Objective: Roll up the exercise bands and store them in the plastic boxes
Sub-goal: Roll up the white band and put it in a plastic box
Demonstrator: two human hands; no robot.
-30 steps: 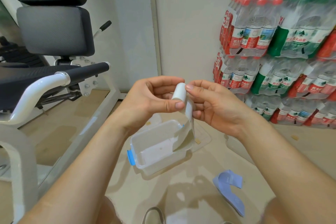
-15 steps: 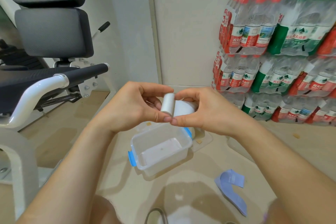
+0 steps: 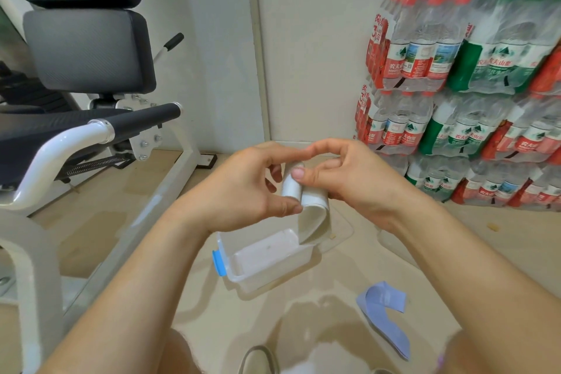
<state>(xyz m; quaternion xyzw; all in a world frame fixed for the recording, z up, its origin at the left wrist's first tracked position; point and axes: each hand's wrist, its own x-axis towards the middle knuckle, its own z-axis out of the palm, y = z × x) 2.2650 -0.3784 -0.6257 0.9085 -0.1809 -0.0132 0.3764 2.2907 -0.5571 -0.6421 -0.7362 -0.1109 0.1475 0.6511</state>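
Observation:
Both hands hold a pale grey exercise band (image 3: 312, 215) in front of me, partly wound into a small upright roll. My left hand (image 3: 249, 191) pinches the roll from the left; my right hand (image 3: 349, 179) pinches its top, thumb on the roll. The loose end curves down in a loop over a clear plastic box (image 3: 243, 267) with a blue clip, open on the floor. A lilac band (image 3: 384, 313) lies unrolled on the floor to the right.
A clear lid (image 3: 343, 225) lies flat behind the box. A white and black exercise machine (image 3: 91, 136) fills the left side. Shrink-wrapped packs of water bottles (image 3: 455, 100) are stacked against the wall at right. My shoe tip (image 3: 258, 358) shows at the bottom.
The hands dropped lower toward the box while winding. The hanging tail seen a second ago shortened, then a loose loop opened out again below the roll.

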